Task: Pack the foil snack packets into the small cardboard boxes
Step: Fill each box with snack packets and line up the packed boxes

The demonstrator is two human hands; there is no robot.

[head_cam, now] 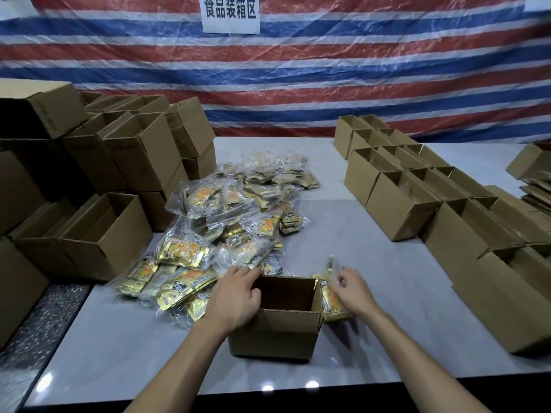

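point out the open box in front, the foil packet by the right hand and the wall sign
open box (274, 335), head view, front wall
foil packet (333, 307), head view, lower gold face
wall sign (230, 13), head view, printed middle

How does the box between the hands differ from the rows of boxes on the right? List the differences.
The near box stands alone at the front; the right-hand boxes sit packed in rows. The left hand grips the near box's wall; no hand touches the right-hand boxes. Both are brown cardboard with open tops.
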